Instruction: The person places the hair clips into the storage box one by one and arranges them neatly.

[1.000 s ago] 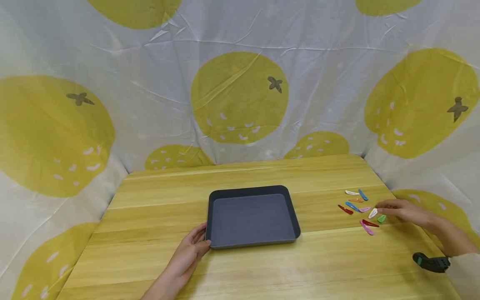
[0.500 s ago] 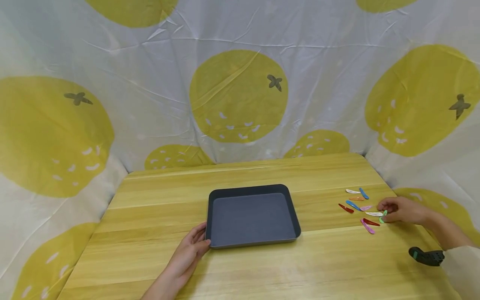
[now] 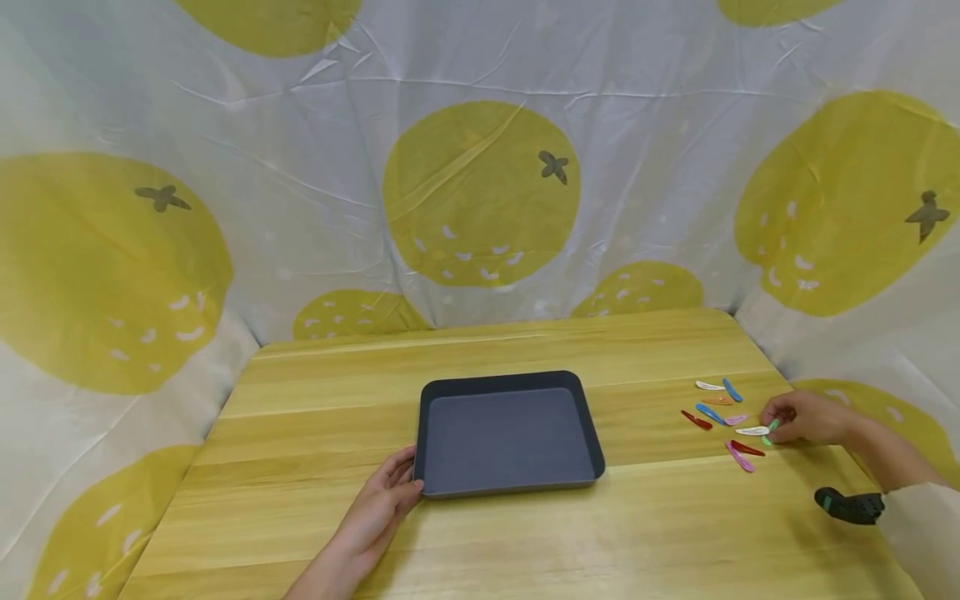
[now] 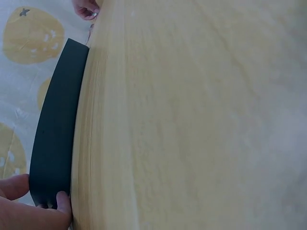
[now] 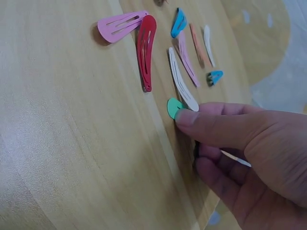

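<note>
My left hand (image 3: 373, 510) grips the near left corner of a dark grey baking tray (image 3: 510, 489), thumb at the rim. In the left wrist view, fingers and thumb hold the end of the tray's side wall (image 4: 57, 120). Over on the right, my right hand (image 3: 813, 417) pinches a green snap hair clip (image 5: 173, 108), mostly hidden by the thumb. A white hair clip (image 5: 181, 82) lies right against it. Beneath the curled fingers, a pale thin strip (image 5: 236, 158) shows; what it is, I cannot tell.
Left of my right hand lie a red clip (image 5: 146, 55), a pink clip (image 5: 117, 28), blue clips (image 3: 710, 413), an orange clip (image 3: 717, 402) and several others. A wooden table (image 3: 300, 417) carries everything. Lemon-patterned cloth (image 3: 480, 67) hangs behind and at both sides.
My right hand has moved from the white hair clip to the green one and now pinches it. The white clip has turned and lies flatter. My left hand stays on the tray.
</note>
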